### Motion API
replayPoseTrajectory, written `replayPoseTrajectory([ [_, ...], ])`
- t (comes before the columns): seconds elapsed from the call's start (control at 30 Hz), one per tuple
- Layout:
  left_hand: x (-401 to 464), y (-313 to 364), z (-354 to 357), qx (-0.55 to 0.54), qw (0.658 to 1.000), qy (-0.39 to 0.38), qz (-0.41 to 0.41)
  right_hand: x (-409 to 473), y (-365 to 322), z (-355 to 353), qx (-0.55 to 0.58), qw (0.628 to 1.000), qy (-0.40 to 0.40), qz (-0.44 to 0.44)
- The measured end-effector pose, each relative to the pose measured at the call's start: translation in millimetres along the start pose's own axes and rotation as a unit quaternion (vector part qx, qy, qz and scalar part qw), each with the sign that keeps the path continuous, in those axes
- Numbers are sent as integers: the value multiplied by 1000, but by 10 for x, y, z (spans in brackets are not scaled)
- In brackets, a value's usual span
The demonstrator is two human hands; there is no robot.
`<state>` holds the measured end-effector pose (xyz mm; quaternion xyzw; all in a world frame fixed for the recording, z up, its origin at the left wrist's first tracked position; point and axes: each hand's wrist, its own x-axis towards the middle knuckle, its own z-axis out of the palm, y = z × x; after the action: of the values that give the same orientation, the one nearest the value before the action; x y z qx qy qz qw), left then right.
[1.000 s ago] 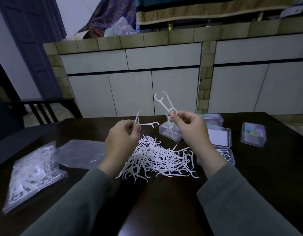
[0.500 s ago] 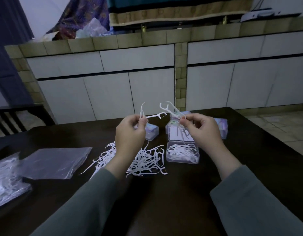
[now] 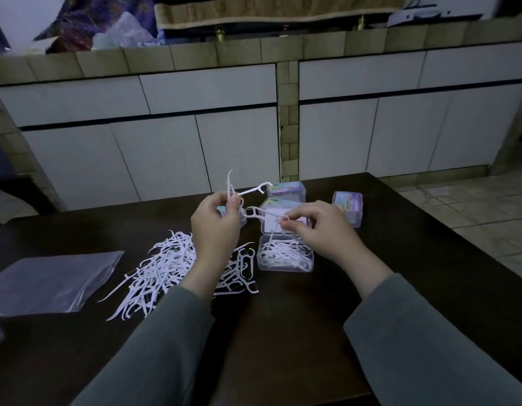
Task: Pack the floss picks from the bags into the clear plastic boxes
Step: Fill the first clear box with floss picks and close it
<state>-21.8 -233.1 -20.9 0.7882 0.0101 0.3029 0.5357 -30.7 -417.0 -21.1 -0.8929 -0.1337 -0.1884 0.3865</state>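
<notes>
Head view: white hooked floss picks point(image 3: 177, 268) lie tangled.

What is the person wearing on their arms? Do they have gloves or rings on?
Both arms wear long, plain grey-green sleeves that end at the wrists. The left hand and the right hand are bare: no gloves, and no rings or watch show in this dim view.
</notes>
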Motion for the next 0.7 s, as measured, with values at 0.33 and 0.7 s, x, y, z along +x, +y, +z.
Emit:
replayPoseTrajectory([
  [0.33,11,-59,-62,-1,1000,-5,21,-38,-33,-112,-243,967,-76,31],
  [0.7,-156,37,58,-11,983,-172,65,-186,92,-300,-185,967,-147,91],
])
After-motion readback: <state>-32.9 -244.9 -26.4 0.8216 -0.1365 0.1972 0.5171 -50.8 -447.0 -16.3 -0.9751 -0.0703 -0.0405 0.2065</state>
